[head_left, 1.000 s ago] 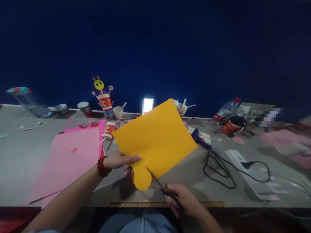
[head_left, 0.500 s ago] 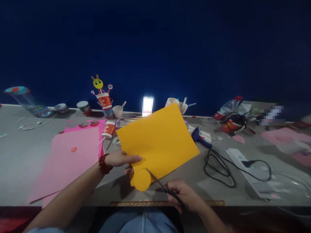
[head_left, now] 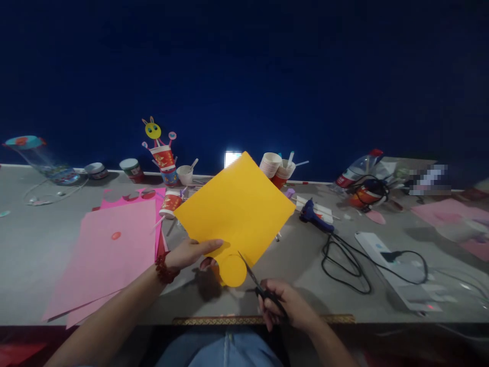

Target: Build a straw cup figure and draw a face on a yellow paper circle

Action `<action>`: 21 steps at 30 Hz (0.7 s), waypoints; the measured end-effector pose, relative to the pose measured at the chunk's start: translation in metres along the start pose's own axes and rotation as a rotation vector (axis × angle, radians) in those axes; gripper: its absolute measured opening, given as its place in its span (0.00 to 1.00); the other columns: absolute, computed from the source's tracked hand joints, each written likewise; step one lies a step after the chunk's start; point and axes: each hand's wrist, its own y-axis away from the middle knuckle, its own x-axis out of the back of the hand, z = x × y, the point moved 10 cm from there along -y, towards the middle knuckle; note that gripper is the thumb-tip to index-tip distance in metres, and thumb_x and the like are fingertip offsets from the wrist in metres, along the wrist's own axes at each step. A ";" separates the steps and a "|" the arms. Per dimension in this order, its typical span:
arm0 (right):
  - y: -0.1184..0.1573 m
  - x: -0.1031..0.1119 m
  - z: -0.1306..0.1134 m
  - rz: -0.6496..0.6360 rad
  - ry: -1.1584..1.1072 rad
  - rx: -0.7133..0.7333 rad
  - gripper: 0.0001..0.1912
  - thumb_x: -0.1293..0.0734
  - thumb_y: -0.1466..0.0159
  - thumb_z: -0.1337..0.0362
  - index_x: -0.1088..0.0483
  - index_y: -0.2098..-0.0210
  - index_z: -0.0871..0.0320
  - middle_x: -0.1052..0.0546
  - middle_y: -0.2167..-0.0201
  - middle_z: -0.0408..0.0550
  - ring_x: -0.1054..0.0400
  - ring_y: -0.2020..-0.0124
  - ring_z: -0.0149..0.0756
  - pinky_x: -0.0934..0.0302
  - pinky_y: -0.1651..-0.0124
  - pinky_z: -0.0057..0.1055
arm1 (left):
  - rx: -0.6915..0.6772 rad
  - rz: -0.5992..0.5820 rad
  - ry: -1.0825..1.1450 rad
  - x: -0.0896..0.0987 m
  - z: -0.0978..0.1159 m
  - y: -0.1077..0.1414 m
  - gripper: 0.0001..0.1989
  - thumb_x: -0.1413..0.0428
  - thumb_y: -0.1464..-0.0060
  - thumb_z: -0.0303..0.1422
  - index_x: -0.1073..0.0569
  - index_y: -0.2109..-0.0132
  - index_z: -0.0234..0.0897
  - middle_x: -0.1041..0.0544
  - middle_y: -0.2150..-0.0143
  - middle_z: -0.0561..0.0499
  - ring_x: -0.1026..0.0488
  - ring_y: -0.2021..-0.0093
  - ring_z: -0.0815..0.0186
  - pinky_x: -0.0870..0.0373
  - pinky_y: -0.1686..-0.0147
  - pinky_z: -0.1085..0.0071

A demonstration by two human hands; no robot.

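My left hand (head_left: 194, 253) grips a yellow sheet of paper (head_left: 237, 204) by its lower edge, thumb on top and fingers beneath. From that edge a round yellow disc (head_left: 233, 271) is partly cut out; whether it is still joined to the sheet I cannot tell. In my right hand (head_left: 280, 300) are black-handled scissors (head_left: 251, 275), their blades pointing up and left against the sheet beside the disc. A red beaded bracelet (head_left: 165, 268) circles my left wrist.
Pink sheets (head_left: 110, 250) lie at left. A bunny-faced cup figure (head_left: 162, 153) and stacked paper cups (head_left: 270, 165) stand at the back. On the right are a blue glue gun (head_left: 315, 216), its looping black cable (head_left: 346, 265), a power strip (head_left: 389, 275) and a bottle (head_left: 357, 171).
My left hand has turned the yellow sheet anticlockwise, and the disc has moved right and slightly up. The scissors have shifted a little up along the disc's edge.
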 end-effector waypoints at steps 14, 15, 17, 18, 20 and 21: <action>0.005 -0.037 -0.008 -0.020 -0.074 0.043 0.16 0.30 0.43 0.53 0.35 0.69 0.58 0.28 0.78 0.40 0.30 0.78 0.30 0.48 0.77 0.23 | -0.191 0.319 -0.231 -0.009 0.035 0.032 0.31 0.54 0.35 0.48 0.33 0.86 0.45 0.25 0.81 0.52 0.24 0.66 0.60 0.34 0.43 0.65; 0.004 -0.038 -0.009 -0.022 -0.077 0.033 0.15 0.30 0.43 0.54 0.35 0.69 0.58 0.28 0.79 0.40 0.31 0.79 0.30 0.48 0.77 0.23 | -0.177 0.296 -0.247 -0.013 0.033 0.033 0.32 0.55 0.34 0.49 0.33 0.86 0.46 0.25 0.81 0.52 0.24 0.65 0.59 0.33 0.43 0.64; 0.003 -0.039 -0.013 -0.029 -0.082 0.010 0.14 0.31 0.43 0.54 0.35 0.70 0.58 0.29 0.81 0.39 0.32 0.80 0.29 0.50 0.78 0.23 | -0.158 0.281 -0.266 -0.017 0.029 0.034 0.32 0.56 0.34 0.49 0.32 0.85 0.47 0.25 0.82 0.52 0.24 0.65 0.59 0.32 0.44 0.63; 0.003 -0.039 -0.015 -0.028 -0.084 0.002 0.14 0.31 0.43 0.54 0.35 0.70 0.58 0.29 0.81 0.39 0.33 0.81 0.29 0.50 0.78 0.22 | -0.159 0.289 -0.271 -0.017 0.029 0.035 0.32 0.56 0.34 0.49 0.32 0.85 0.47 0.24 0.81 0.52 0.24 0.65 0.59 0.33 0.43 0.64; 0.004 -0.039 -0.019 -0.037 -0.083 0.001 0.15 0.31 0.43 0.53 0.35 0.70 0.58 0.29 0.81 0.39 0.33 0.81 0.29 0.51 0.78 0.22 | -0.165 0.313 -0.269 -0.017 0.028 0.036 0.32 0.55 0.35 0.49 0.32 0.85 0.46 0.24 0.80 0.52 0.24 0.63 0.59 0.34 0.42 0.64; 0.004 -0.039 -0.020 -0.041 -0.083 0.002 0.16 0.31 0.43 0.52 0.35 0.71 0.58 0.29 0.81 0.39 0.33 0.81 0.28 0.52 0.78 0.22 | -0.167 0.319 -0.261 -0.016 0.027 0.037 0.32 0.55 0.35 0.49 0.31 0.85 0.46 0.24 0.80 0.52 0.24 0.63 0.59 0.34 0.42 0.65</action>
